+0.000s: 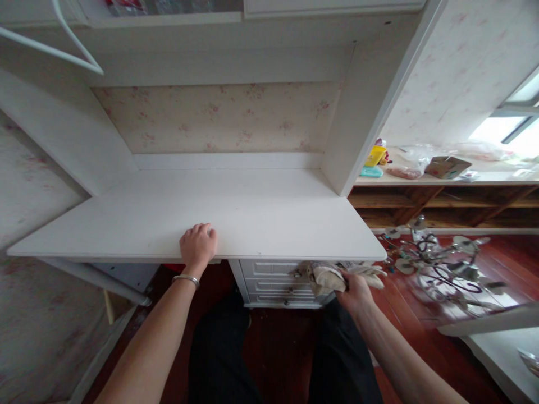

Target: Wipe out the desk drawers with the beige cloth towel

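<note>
My left hand [199, 244] rests near the front edge of the white desk [248, 213], its fingers curled in. What lies inside it, if anything, is hidden; a small greyish spot shows by the thumb. A metal bangle [186, 279] circles that wrist. In front of the drawer unit, just below the desktop's right part, my right hand [355, 292] is closed round a bunched beige cloth [327, 278]. The cloth hangs out on both sides of the fingers and covers part of the white drawers [269, 287].
Shelves [168, 33] overhang the desk, with a white wire-like loop [80, 59] at upper left. A chandelier [446, 264] lies on the red wooden floor at right. Behind it, a low shelf unit [391, 199] carries a yellow container [374, 155] and a cardboard box [446, 167].
</note>
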